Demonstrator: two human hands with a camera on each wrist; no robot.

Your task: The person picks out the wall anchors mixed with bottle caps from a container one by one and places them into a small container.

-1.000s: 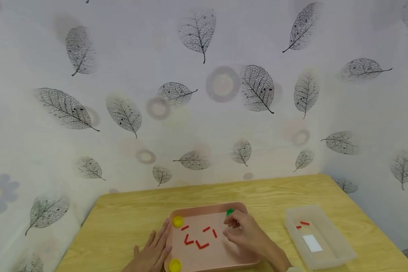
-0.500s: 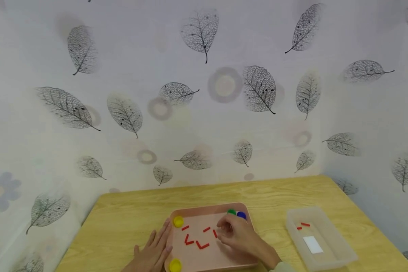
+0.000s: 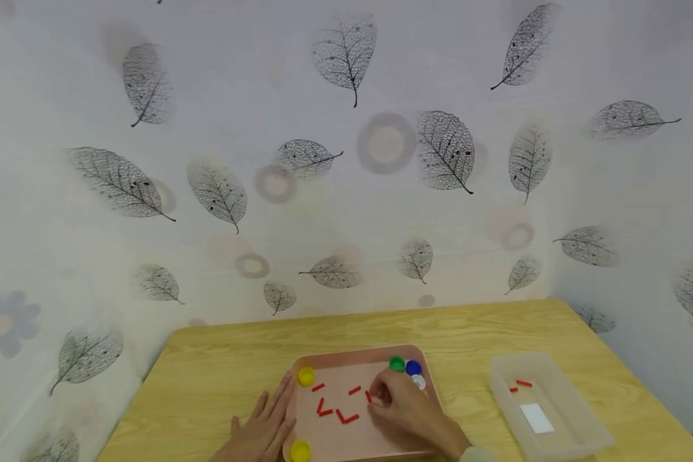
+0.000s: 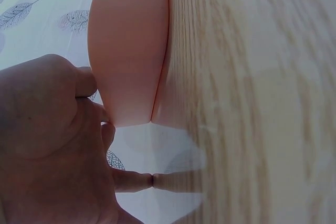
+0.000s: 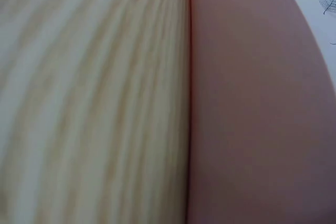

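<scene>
My left hand (image 3: 258, 428) lies with straight fingers against the left side of a pink tray (image 3: 346, 359); the left wrist view shows this hand (image 4: 50, 140) beside the tray's wall (image 4: 131, 45). Over the tray's right half, my right hand (image 3: 405, 407) has curled fingers and pinches a short red stick (image 3: 369, 397), partly hidden at the fingertips. Several other red sticks (image 3: 351, 418) lie about the tray floor, some in V-shaped pairs. In the right wrist view only the tray's outer wall (image 5: 252, 103) and the table (image 5: 94, 103) show, without the hand.
Yellow round caps (image 3: 306, 376) sit in the tray's left corners. Green (image 3: 396, 364), blue (image 3: 413, 367) and whitish caps (image 3: 418, 382) cluster at its far right corner. Right of the tray, a translucent bin (image 3: 554, 410) holds red sticks (image 3: 523, 383) and a white rectangle (image 3: 536, 418).
My right hand has moved left from beside the green cap to the red stick, uncovering the blue and whitish caps. My left hand has stayed at the tray's edge.
</scene>
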